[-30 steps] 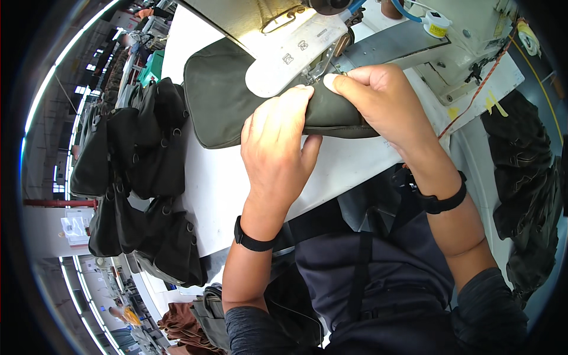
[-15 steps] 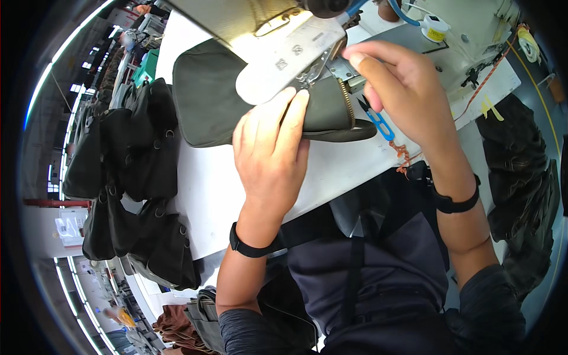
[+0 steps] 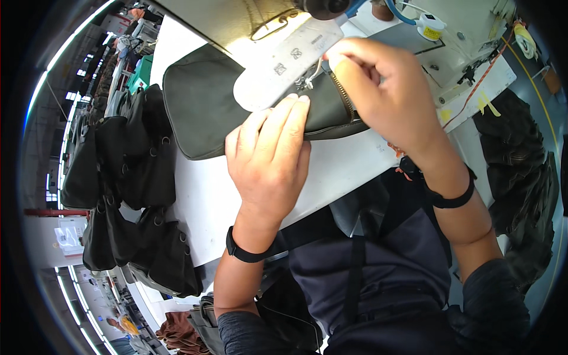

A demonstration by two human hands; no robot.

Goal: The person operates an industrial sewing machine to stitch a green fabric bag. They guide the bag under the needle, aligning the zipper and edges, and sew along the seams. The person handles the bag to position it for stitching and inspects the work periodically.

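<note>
nearest the camera, the person's dark apron [image 3: 378, 278] fills the lower middle, with both forearms rising from it, each with a black wristband.

the left hand [image 3: 269, 157] lies palm down with its fingers straight and close together, spread flat and gripping nothing. its fingertips press on the near edge of the dark olive bag [image 3: 207, 106], while the heel of the hand rests on the white table [image 3: 201, 201].

the right hand [image 3: 384, 97] sits just right of the left, a little farther out, over the right end of the same bag. its fingers are curled in, with the thumb and forefinger drawn together close to the zipper [image 3: 342, 97]. whether they actually pinch the zipper or the fabric cannot be told, since the hand covers that spot.

the bag lies flat on the table beyond and under both hands, stretching away to the left of the left hand. over its far side, between the two hands' fingertips and beyond, reaches the pale arm of a sewing machine [image 3: 284, 65], its needle parts just above the zipper.

well left of the left hand, a heap of finished dark bags [image 3: 124, 195] hangs over the table edge. right of the right hand, dark cloth [image 3: 520, 160] is piled beside the machine bed.
</note>
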